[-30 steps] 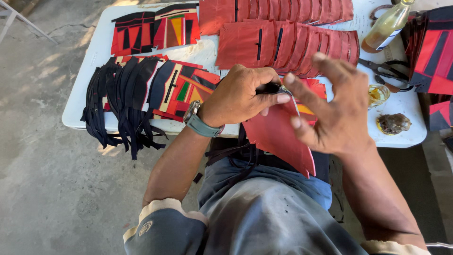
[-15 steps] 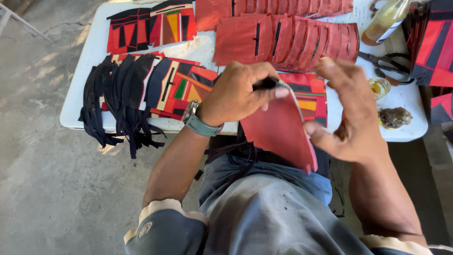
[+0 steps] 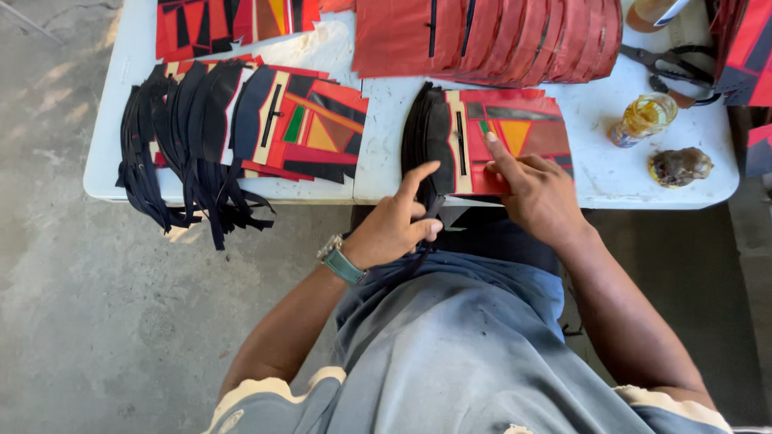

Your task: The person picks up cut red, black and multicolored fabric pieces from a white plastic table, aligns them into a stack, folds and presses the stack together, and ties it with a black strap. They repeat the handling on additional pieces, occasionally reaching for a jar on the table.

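Observation:
A stack of red, black and yellow patchwork pieces [image 3: 515, 133] lies at the near edge of the white table [image 3: 611, 173]. Black strips line the stack's left side. My right hand [image 3: 537, 191] rests flat on the stack's near edge with the index finger stretched out over the top piece. My left hand [image 3: 392, 227] is at the table edge beside the stack, thumb raised. Its fingers pinch a black strip [image 3: 435, 210] that hangs down from the stack's left side toward my lap.
A second patchwork pile [image 3: 310, 120] with several dangling black strips [image 3: 173, 153] lies to the left. Overlapped red pieces [image 3: 498, 36] fill the table's far side. A small jar of yellow liquid [image 3: 641, 119], a brown lump [image 3: 680, 165] and black-handled pliers [image 3: 671, 63] sit at right. Concrete floor [image 3: 64, 305] lies left.
The red piece that both hands held up over my lap is gone from them. Both hands have dropped to the patchwork stack at the table edge, and the view has shifted down.

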